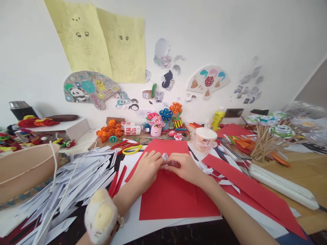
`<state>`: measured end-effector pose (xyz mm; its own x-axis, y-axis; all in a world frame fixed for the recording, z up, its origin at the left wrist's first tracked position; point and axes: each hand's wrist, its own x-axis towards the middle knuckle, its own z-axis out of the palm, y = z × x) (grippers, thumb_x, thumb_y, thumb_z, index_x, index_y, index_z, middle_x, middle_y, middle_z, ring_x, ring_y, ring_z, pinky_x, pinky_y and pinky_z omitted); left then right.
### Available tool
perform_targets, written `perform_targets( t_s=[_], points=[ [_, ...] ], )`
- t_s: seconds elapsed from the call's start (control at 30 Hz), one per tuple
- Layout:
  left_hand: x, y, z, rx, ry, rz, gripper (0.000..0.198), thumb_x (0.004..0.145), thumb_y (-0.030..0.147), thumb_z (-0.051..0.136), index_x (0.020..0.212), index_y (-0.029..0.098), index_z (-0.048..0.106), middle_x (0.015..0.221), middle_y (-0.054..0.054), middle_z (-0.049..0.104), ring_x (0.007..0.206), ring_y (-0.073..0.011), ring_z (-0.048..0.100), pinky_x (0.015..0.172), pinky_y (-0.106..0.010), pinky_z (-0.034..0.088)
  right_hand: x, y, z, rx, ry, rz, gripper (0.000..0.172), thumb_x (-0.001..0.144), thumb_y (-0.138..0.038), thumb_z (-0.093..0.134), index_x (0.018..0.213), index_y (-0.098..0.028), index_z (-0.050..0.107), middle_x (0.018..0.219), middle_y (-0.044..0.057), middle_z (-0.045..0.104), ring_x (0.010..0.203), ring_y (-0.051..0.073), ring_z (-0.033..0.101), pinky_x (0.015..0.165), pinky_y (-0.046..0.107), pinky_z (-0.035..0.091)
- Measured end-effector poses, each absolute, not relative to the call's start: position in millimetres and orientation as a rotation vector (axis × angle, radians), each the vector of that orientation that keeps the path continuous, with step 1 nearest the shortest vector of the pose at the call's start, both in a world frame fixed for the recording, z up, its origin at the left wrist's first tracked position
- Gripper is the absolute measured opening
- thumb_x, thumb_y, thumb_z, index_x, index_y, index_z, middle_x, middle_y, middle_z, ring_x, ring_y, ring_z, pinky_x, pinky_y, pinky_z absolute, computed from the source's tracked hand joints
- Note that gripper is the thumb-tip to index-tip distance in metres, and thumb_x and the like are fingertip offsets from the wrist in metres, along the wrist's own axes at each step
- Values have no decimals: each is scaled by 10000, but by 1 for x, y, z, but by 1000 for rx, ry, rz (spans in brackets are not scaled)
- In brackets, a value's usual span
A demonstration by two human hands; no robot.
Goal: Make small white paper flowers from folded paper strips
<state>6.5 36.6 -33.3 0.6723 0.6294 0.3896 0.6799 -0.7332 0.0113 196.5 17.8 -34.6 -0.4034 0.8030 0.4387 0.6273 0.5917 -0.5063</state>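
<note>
Both of my hands meet over red paper sheets (176,200) on the table. My left hand (150,165) is closed, its fingertips pinching a small piece of folded white paper (165,157). From the other side, my right hand (182,165) pinches the same white paper between thumb and fingers. Much of the paper is hidden by the fingers, so its full shape does not show. A plush toy (100,216) is on my left wrist. White paper lies beneath the red sheets.
A large heap of white paper strips (87,173) lies left, near yellow-handled scissors (132,149). A lidded plastic cup (204,137) stands behind my right hand. Flower pots (156,129) line the wall. At right are a power strip (283,185) and wooden sticks (265,143).
</note>
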Motion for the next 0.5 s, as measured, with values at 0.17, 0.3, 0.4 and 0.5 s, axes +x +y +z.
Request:
perform_targets(
  t_s=[0.17,0.3,0.4,0.5],
  points=[
    [10,24,-25,-2728,-1259,-375,331,947,372,379,804,182,609,717,-43,652,618,-181,587,508,-270,263,196,23,-37,-1156,-1918,562,133,829,-268,621,766,-168,684,705,22,681,581,129,559,566,230,421],
    [21,12,-23,-2662,-1393,-302,429,917,500,371,836,167,631,715,-80,679,615,-233,635,481,-266,275,197,28,-38,-1165,-1744,735,183,776,-327,659,726,-153,691,696,42,698,599,153,607,563,242,457],
    [31,8,-26,-2618,-1477,-268,330,926,359,379,843,152,623,695,-88,679,615,-232,651,482,-258,293,198,30,-38,-1129,-1716,856,220,748,-357,680,702,-142,694,717,60,709,644,172,634,584,252,477],
    [37,7,-30,-2611,-1496,-227,256,895,210,376,820,147,613,668,-86,675,581,-226,647,475,-255,286,199,30,-38,-1141,-1708,900,216,727,-349,694,686,-137,702,695,58,707,620,165,624,572,250,471]
  ],
)
